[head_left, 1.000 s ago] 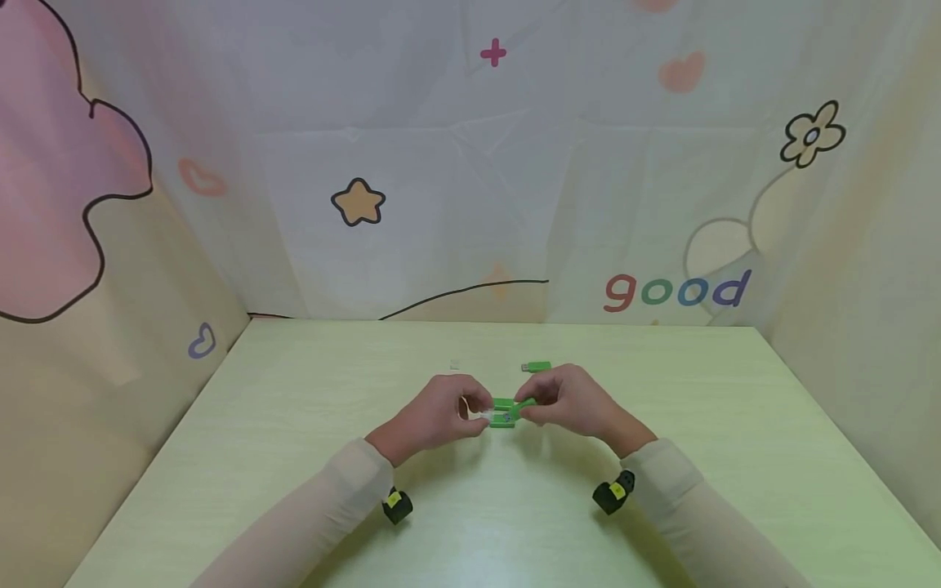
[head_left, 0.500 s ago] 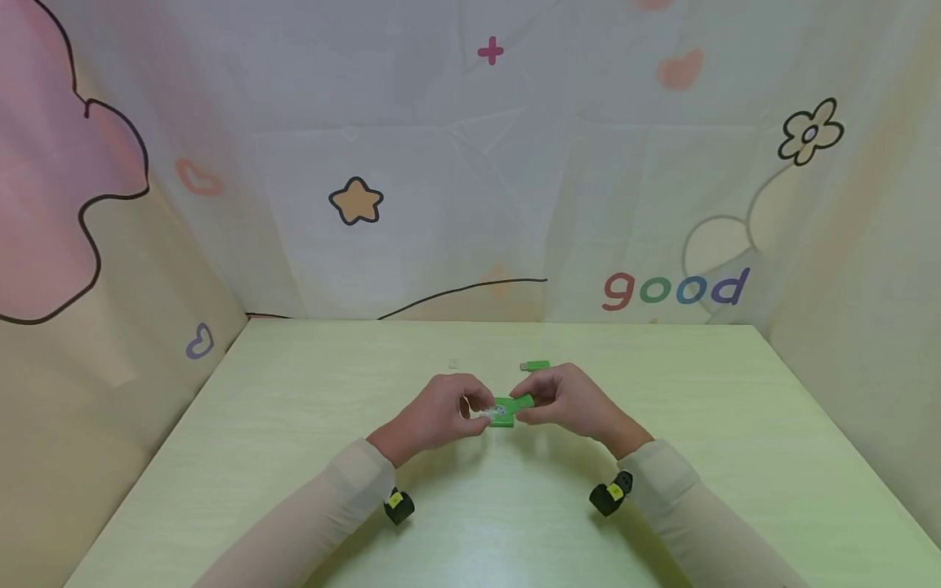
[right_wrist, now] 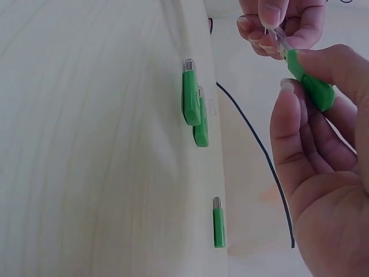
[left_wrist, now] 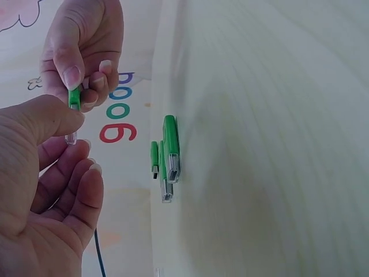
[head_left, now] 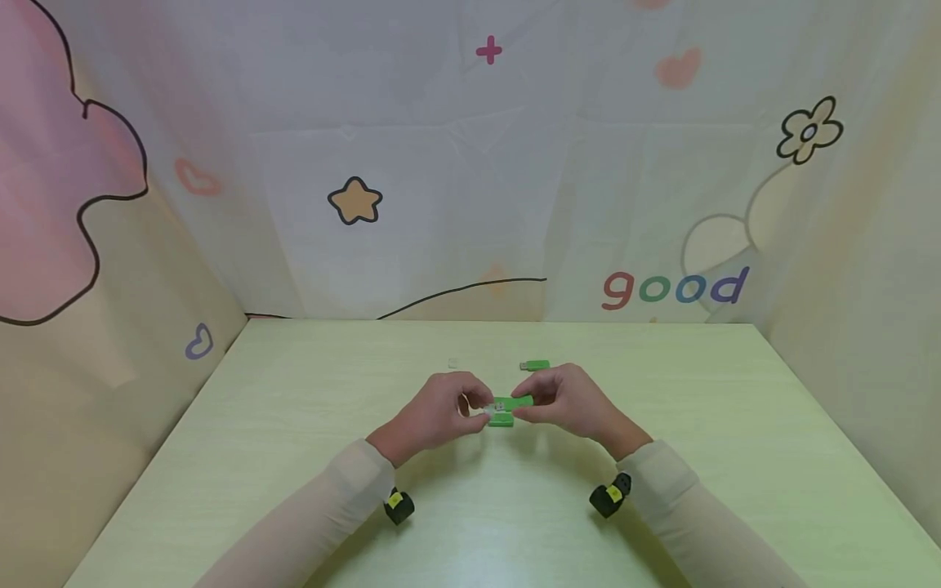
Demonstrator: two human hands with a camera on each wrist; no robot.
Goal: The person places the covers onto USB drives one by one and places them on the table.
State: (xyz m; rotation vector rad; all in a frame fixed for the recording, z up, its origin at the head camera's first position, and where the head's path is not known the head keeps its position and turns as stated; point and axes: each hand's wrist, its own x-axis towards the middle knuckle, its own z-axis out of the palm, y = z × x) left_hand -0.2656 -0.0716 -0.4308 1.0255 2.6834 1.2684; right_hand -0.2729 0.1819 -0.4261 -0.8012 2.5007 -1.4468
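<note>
My right hand [head_left: 568, 400] pinches a green USB stick [right_wrist: 311, 83] by its body between thumb and fingers, its metal connector towards the left hand. My left hand [head_left: 447, 406] pinches a small clear cap [left_wrist: 71, 138] at the connector end. The cap appears to be around at least part of the connector, but the fingers hide how far. Below the hands, two green USB sticks [left_wrist: 171, 135] with clear caps lie side by side on the table. Another green USB stick [head_left: 538, 365], its metal connector bare, lies behind the right hand.
A loose clear cap [head_left: 452, 363] lies on the pale table [head_left: 500, 523] behind the left hand. A printed cloth [head_left: 441, 163] hangs behind the table and at both sides. Each wrist carries a black camera [head_left: 607, 496].
The USB stick in my right hand has turned from a slant to nearly level. Its connector end has come up against the clear cap in my left hand, which has hardly moved.
</note>
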